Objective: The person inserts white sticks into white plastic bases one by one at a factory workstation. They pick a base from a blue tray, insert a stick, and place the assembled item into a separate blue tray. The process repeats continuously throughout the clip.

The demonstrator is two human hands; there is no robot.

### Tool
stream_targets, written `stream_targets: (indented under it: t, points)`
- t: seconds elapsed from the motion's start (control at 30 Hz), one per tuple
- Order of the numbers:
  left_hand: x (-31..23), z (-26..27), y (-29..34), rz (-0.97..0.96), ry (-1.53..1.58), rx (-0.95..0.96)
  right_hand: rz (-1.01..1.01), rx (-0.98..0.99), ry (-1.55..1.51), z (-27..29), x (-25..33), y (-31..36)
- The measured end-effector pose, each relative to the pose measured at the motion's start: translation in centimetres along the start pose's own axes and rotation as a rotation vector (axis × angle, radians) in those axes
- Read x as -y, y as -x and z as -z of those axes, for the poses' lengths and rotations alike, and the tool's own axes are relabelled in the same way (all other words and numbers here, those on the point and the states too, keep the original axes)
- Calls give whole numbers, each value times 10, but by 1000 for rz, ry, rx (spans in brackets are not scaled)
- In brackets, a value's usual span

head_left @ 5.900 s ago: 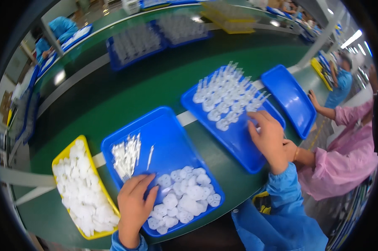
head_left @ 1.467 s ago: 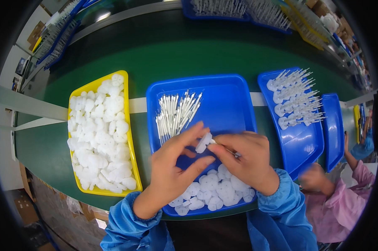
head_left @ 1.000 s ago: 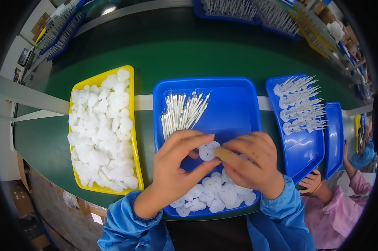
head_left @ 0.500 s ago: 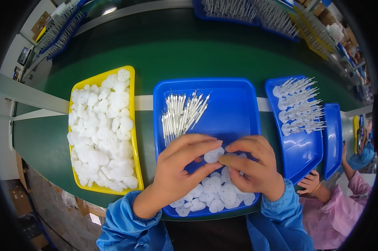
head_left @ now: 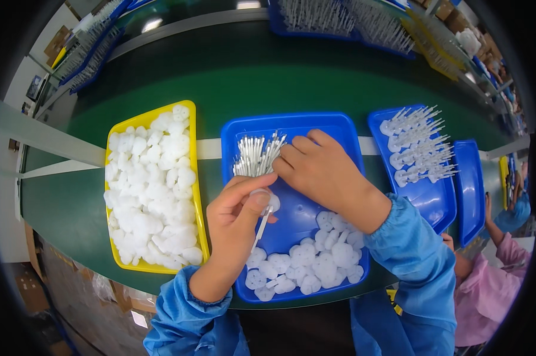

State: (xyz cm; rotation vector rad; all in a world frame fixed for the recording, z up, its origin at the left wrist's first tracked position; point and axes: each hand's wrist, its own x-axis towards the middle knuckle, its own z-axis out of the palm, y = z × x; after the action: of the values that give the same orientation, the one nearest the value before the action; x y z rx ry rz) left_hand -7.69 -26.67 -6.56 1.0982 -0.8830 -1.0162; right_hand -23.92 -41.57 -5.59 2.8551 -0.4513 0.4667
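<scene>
My left hand (head_left: 235, 216) pinches a small white plastic disc (head_left: 272, 203) between thumb and fingers. A thin white stick (head_left: 260, 230) slants down from that disc towards the loose discs. My right hand (head_left: 324, 172) reaches over the blue tray (head_left: 363, 133), its fingers curled together at the right side of a bundle of thin white sticks (head_left: 255, 155). Its fingertips are partly hidden, so whatever they pinch does not show. Many loose translucent white discs (head_left: 306, 261) lie at the near end of this tray.
Left of the tray stands a yellow tray (head_left: 201, 237) heaped with white discs. To the right, a blue tray (head_left: 425, 202) holds discs with upright sticks; another blue tray (head_left: 471, 190) lies beyond. Filled trays (head_left: 315, 18) line the far side. A co-worker's pink sleeve (head_left: 487, 291) is at the right.
My right hand has left the disc near my left hand and moved up to the stick bundle. The left hand has shifted slightly left and down, and a stick now shows at its disc.
</scene>
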Motion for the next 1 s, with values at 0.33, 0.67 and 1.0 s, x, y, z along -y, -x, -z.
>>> stream_targets:
  t: [0.33,0.67,1.0]
  points:
    - [4,-7,2,43,-81,75,-650,-424,-1199,36,18,48]
    - [-5,-9,4,27,-149,86,-499,-302,-765,40,41,61]
    - [-2,-9,3,-62,-233,57,-583,-270,-821,46,44,62]
